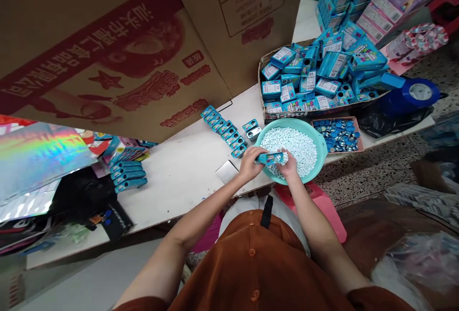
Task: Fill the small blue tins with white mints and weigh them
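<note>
My left hand (250, 162) is closed round a small blue box (269, 158), held over the near left part of a turquoise basin (321, 144). The basin is full of white pellets (301, 150). My right hand (287, 163) has its fingers curled round some of these pellets, close to the box's right end. Left of the basin stand rows of small blue boxes (229, 134) with round dark openings on top. Two more boxes (251, 129) stand apart, nearer the basin. A flat silvery piece (227, 172) lies by my left forearm.
Behind the basin is a carton heaped with blue boxes (322, 69). A tray of blue and silver caps (337, 135) sits right of it. Large cardboard boxes (143, 52) rise at the back left. Blue tape (419, 93) lies far right; more blue boxes (128, 176) are left.
</note>
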`<state>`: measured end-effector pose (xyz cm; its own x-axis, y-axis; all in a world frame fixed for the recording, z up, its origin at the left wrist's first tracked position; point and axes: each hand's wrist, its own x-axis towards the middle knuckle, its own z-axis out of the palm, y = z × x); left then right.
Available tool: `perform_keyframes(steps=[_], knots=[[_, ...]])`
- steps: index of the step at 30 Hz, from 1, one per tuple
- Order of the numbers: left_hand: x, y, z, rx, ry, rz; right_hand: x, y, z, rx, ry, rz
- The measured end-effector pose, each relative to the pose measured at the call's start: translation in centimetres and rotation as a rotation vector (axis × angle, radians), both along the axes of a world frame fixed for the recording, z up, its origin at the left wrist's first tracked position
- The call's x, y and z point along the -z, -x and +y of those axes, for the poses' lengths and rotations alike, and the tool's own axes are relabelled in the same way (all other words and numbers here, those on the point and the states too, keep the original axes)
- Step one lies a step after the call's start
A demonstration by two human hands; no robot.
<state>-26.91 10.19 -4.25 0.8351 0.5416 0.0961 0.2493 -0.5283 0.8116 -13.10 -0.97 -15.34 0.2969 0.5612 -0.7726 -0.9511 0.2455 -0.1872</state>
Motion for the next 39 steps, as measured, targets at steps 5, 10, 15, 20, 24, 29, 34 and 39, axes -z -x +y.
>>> perform_keyframes(steps=[5,10,15,20,24,29,34,39], knots=[[2.3,5.4,-1.2,-0.427,0.506,-0.145,-1.1,-0.9,-0.8,-0.020,0.044,0.061],[5.1,12.7,-1.6,-0.872,0.656,-0.150,-1.0,-1.7,-1.5,-0.024,0.054,0.030],[10.2,18.0,-1.4,-1.115,0.627,-0.155,-1.0,-2.1,-1.9,-0.068,0.108,-0.031],[13.5,19.3,-0.9,-1.123,0.592,-0.162,-1.7,-1.9,-1.7,-0.082,0.142,-0.066],[14.8,18.7,-0.3,-1.049,0.562,-0.174,-2.3,-1.6,-1.6,-0.101,0.164,-0.089],[15.4,18.3,0.0,-0.922,0.427,-0.031,-2.9,-1.4,-1.3,-0.106,0.188,-0.094],[14.5,20.5,-2.2,-0.908,0.254,0.121,-3.3,-1.2,-0.8,-0.109,0.156,-0.124],[13.9,24.4,-7.9,-0.988,0.279,0.282,-3.5,-1.0,-0.6,-0.118,0.142,-0.138]])
